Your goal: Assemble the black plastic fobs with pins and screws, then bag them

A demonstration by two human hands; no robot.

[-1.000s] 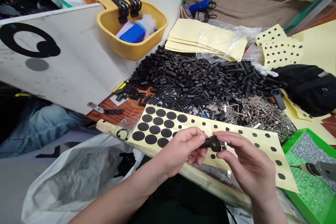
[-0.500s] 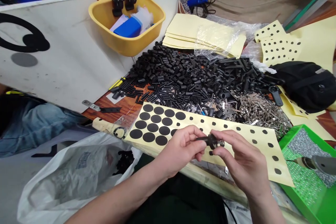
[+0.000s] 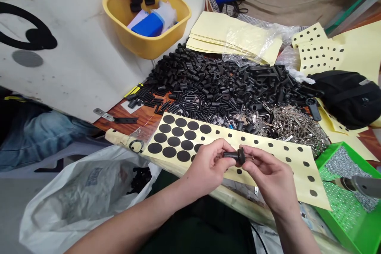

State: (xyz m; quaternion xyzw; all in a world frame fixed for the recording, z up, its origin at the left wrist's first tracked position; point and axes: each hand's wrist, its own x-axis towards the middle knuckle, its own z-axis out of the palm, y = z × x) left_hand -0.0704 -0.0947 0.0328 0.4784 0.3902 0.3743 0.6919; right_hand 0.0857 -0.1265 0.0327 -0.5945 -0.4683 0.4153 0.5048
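Observation:
A black plastic cylindrical part point(image 3: 230, 155) with a wider round flange at one end is held between my two hands, above a yellow sticker sheet point(image 3: 253, 154). My left hand point(image 3: 206, 166) pinches its narrow end between thumb and fingers. At the flanged end, the thumb and fingertips of my right hand point(image 3: 274, 180) close around the rim; a small shiny bit shows between these fingers, too little to name. The sheet carries large black round stickers point(image 3: 173, 141) on the left and small black dots on the right.
Behind the sheet lies a heap of black plastic parts point(image 3: 208, 71), with metal pieces point(image 3: 291, 125) to its right. A green tray point(image 3: 336, 190) of screws and a screwdriver-like tool point(image 3: 357, 185) stand right. A yellow basket point(image 3: 145, 45) hangs left, above a white plastic bag point(image 3: 74, 202).
My right hand has shifted slightly left along the part, and the flange now appears more edge-on. The whole view has moved a little. Both hands keep hold of the part.

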